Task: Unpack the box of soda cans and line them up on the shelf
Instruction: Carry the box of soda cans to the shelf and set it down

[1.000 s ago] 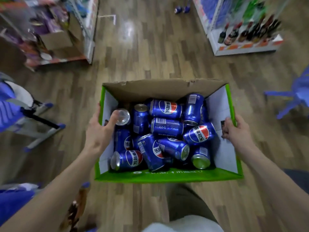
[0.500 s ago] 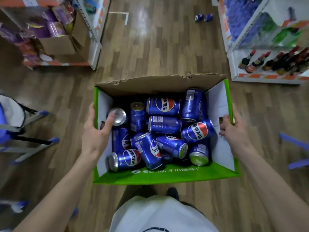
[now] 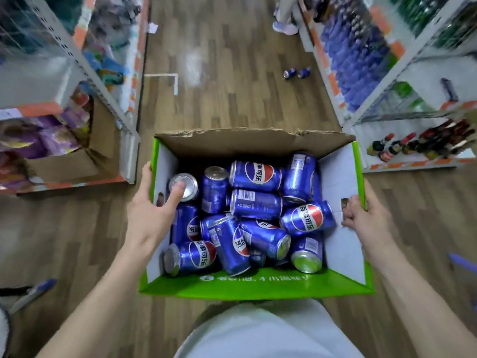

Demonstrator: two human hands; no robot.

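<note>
You stand in an aisle between 2 shelving units, the right shelf (image 3: 402, 81) partly stocked with blue product and the left shelf (image 3: 85, 81) beside an open cardboard carton (image 3: 98, 151). Held at waist level between them is the green box (image 3: 253, 288), top open, with the blue soda cans (image 3: 255, 215) heaped loose inside, most on their sides. Your left hand (image 3: 149, 215) grips the left wall, thumb hooked inside and resting on an upright can's silver top (image 3: 183, 186). Your right hand (image 3: 366, 218) curls its fingers through a cutout in the right wall. 2 stray cans (image 3: 296, 73) lie on the floor near the right shelf. No can from this box has been taken out yet. Likely hazards: the loose cans shifting if you tilt the box, the torn cardboard rim giving way at the handholds, and the stray cans underfoot as you approach.
</note>
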